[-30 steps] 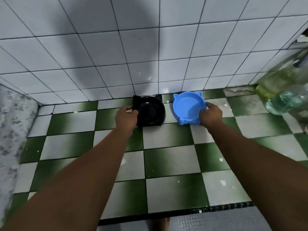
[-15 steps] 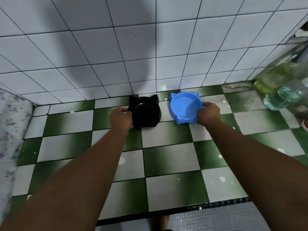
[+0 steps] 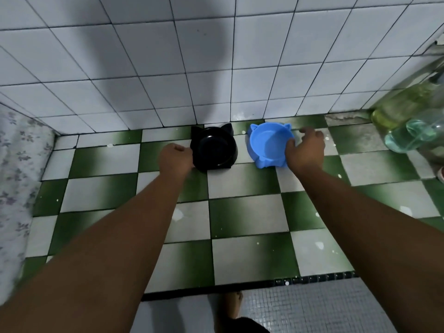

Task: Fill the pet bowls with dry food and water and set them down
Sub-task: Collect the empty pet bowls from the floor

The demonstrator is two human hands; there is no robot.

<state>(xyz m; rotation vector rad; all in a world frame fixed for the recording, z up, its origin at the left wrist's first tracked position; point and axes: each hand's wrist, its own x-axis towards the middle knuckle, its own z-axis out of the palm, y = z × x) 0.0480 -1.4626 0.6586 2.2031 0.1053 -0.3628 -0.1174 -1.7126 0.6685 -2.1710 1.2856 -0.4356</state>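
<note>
Two cat-eared pet bowls stand side by side on the checkered floor against the tiled wall. My left hand (image 3: 175,161) is curled against the left rim of the black bowl (image 3: 215,150) and grips it, with the fingertips hidden. On the right stands the blue bowl (image 3: 268,143). At its right rim, my right hand (image 3: 305,150) has its thumb touching the edge and its fingers lifted and spread loosely above the floor. I cannot make out anything inside either bowl.
A white tiled wall (image 3: 168,68) rises directly behind the bowls. Large clear bottles (image 3: 410,126) lean at the far right. Floral fabric (image 3: 14,169) borders the left. A dark strip (image 3: 312,280) edges the green-and-white floor, and a bare foot (image 3: 230,306) stands below it.
Both bowls have settled close to the wall. My right hand's fingers have come off the blue bowl and spread. The left hand stays at the black bowl's rim.
</note>
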